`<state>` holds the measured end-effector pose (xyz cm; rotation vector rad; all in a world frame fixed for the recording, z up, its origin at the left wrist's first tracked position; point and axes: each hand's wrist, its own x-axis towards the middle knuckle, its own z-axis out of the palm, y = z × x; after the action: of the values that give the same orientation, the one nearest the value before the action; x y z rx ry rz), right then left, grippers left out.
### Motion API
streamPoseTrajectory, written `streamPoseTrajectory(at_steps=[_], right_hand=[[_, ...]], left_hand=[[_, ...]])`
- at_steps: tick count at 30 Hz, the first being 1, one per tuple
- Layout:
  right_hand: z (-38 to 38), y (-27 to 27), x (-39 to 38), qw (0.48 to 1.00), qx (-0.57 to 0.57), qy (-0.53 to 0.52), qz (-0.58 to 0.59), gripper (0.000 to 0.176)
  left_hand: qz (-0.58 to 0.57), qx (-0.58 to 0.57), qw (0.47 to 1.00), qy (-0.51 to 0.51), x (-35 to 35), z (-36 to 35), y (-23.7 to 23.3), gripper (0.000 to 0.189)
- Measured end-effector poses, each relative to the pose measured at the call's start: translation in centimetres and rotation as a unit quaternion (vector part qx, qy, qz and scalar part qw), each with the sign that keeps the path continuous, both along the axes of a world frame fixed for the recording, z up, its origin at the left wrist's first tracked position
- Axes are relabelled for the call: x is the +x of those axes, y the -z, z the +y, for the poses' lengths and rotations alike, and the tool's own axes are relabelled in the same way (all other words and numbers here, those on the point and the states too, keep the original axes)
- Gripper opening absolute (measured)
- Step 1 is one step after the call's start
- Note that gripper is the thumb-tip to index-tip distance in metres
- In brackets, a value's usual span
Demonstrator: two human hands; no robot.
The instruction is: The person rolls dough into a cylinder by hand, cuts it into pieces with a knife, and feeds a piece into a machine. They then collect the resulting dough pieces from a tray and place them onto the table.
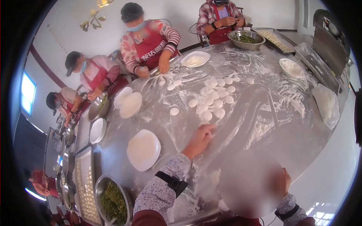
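My left hand [201, 140] is over the floured metal table [241, 132], just below a cluster of round white dough pieces [215, 98]. Its fingers are curled and slightly smeared, so what they hold, if anything, is not visible. Near the table's front edge at the lower right is my right hand [283, 181]. A blurred round patch covers most of it, and its fingers cannot be made out. Left of my left forearm stands a white plate of flour [143, 150]. One dough piece [174, 111] lies apart, left of the cluster.
A bowl of green filling [113, 199] and a tray of small dumplings [86, 184] stand at the lower left. Several people in red aprons work along the far and left sides. A plastic bag [326, 105] lies at the right edge, near a flour bowl [292, 68].
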<state>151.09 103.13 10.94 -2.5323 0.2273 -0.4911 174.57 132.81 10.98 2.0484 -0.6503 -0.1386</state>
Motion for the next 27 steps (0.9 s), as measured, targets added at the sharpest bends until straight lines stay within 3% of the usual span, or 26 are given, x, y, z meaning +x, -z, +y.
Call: streamPoseTrajectory(at_steps=[1,3,7,9,11,12,15,19,21,23,25,27], right_hand=[[0.1,-0.1,0.1,1.0,0.0,0.006,0.004,0.012],[0.2,-0.3,0.1,1.0,-0.002,0.008,0.021,0.013],[0.0,0.5,0.3,1.0,-0.018,0.003,-0.006,0.016],[0.2,0.0,0.2,0.998,-0.056,0.008,0.016,0.018],[0.0,-0.3,0.6,0.997,-0.066,-0.008,-0.036,0.018],[-0.3,-0.5,0.4,0.996,-0.076,0.041,-0.033,0.018],[-0.1,-1.2,-0.1,0.998,-0.058,0.002,0.003,0.019],[-0.5,0.8,-0.5,0.999,-0.022,-0.013,0.02,0.02],[-0.2,0.9,-1.0,0.998,-0.019,-0.013,0.06,0.025],[0.3,1.9,-1.3,0.999,-0.015,0.005,0.028,0.022],[0.0,1.7,-1.4,0.999,0.037,0.022,0.016,0.027],[1.2,1.5,-1.8,0.996,0.05,0.078,-0.007,0.026]], left_hand=[[0.004,0.0,1.0,0.006,1.9,0.4,0.7,0.038],[-0.09,0.051,0.982,-0.158,6.3,1.3,2.3,0.038],[-0.186,0.186,0.958,-0.114,7.2,-3.6,-2.0,0.04],[-0.311,0.232,0.921,0.026,6.4,-6.9,-1.8,0.045],[-0.294,0.264,0.916,0.073,7.2,-8.5,-0.1,0.048],[-0.31,0.293,0.901,0.074,7.7,-8.9,0.4,0.047],[-0.333,0.333,0.878,0.087,11.1,-7.5,0.8,0.045],[-0.301,0.368,0.88,0.018,14.2,-5.1,1.4,0.043],[-0.311,0.377,0.872,0.039,11.5,-6.8,0.6,0.042],[-0.27,0.267,0.912,0.153,6.9,-8.8,-0.5,0.042],[-0.281,0.273,0.898,0.199,2.4,-11.0,-1.5,0.046],[-0.204,0.286,0.898,0.264,-0.8,-11.8,-2.5,0.046]])
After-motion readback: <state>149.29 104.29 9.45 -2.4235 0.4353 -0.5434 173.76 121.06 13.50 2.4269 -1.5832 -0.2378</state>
